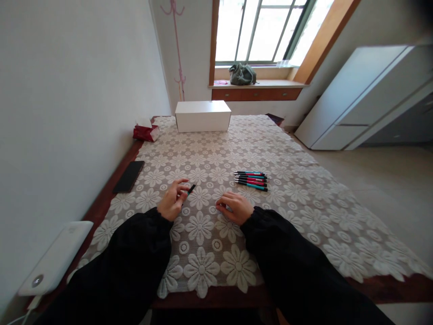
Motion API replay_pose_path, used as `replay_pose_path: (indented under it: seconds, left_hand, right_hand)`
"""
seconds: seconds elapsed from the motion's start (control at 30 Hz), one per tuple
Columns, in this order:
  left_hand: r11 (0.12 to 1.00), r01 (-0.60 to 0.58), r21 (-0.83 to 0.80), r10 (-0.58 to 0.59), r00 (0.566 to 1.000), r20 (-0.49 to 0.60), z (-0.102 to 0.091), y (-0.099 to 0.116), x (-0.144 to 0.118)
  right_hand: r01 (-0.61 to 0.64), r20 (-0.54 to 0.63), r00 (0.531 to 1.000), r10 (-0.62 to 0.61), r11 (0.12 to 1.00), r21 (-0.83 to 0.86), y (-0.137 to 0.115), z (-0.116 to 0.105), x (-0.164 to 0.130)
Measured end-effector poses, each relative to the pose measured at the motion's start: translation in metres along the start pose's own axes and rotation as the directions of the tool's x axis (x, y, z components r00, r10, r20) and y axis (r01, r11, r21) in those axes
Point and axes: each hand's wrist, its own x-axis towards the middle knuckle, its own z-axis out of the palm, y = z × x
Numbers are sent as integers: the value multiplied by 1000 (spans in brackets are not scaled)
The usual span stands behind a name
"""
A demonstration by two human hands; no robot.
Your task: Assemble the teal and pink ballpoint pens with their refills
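My left hand (pixel 172 200) holds a dark pen (pixel 191 188) with a teal band; its tip pokes out past my fingers toward the right. My right hand (pixel 234 206) rests on the lace tablecloth (pixel 291 180) with its fingers curled; whether it holds anything is hidden. A row of several red and teal pens (pixel 251 179) lies side by side on the cloth, just beyond and to the right of my right hand. Both of my sleeves are black.
A white box (pixel 203 116) stands at the table's far end, with a red tissue pack (pixel 145 132) to its left. A black phone (pixel 129 176) lies by the left edge. A white device (pixel 56 257) sits at the near left corner. A white cabinet (pixel 365 95) stands to the right.
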Motion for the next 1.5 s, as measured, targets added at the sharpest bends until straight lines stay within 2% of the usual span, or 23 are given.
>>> replay_pose_path:
  seconds: [0.1,0.2,0.33,0.43,0.5,0.57,0.67,0.77,0.9,1.03,1.17,1.5]
  left_hand:
    - [937,40,-348,5,992,127,12,15,-9]
    - [847,78,-527,11,987,163,20,22,-15]
    - [768,141,-625,-27,982,189,25,20,-16]
    - [763,162,-626,-64,982,177,27,17,-16]
    - [797,167,-580,-79,982,174,26,15,-16]
    - [874,125,-471,-63,987,144,25,14,-16]
    - [980,-45,-192,59,996,69,22,11,-16]
    - [973,-227,48,224,973,59,19,7,-16]
    - [882,-418,217,397,908,134,18,-1,-15]
    - [830,-470,299,429,882,194,18,-6,-14]
    - [819,-492,295,415,863,288,18,-5,-14]
    - [806,-495,326,399,860,319,18,2,-13]
  right_hand:
    - [55,-50,997,-54,998,27,-9,-2,1]
    - [79,-92,993,-73,995,63,-17,-2,1]
    - [83,-61,995,-78,994,77,-22,0,1]
    - [70,-25,997,-69,996,48,-23,2,1]
    - [54,-15,998,-54,998,14,-22,3,1]
    - [21,-27,999,-21,1000,-22,-20,3,1]
    - [-32,-44,999,29,998,-60,-17,3,-1]
    - [-26,-38,999,24,998,-51,-14,5,-2]
    - [13,-21,1000,-14,999,-40,-14,8,-3]
    - [-44,15,999,45,997,-58,-16,10,-5]
    - [-63,58,996,67,995,-72,-17,11,-6]
    - [7,37,999,-5,999,-52,-16,18,-8]
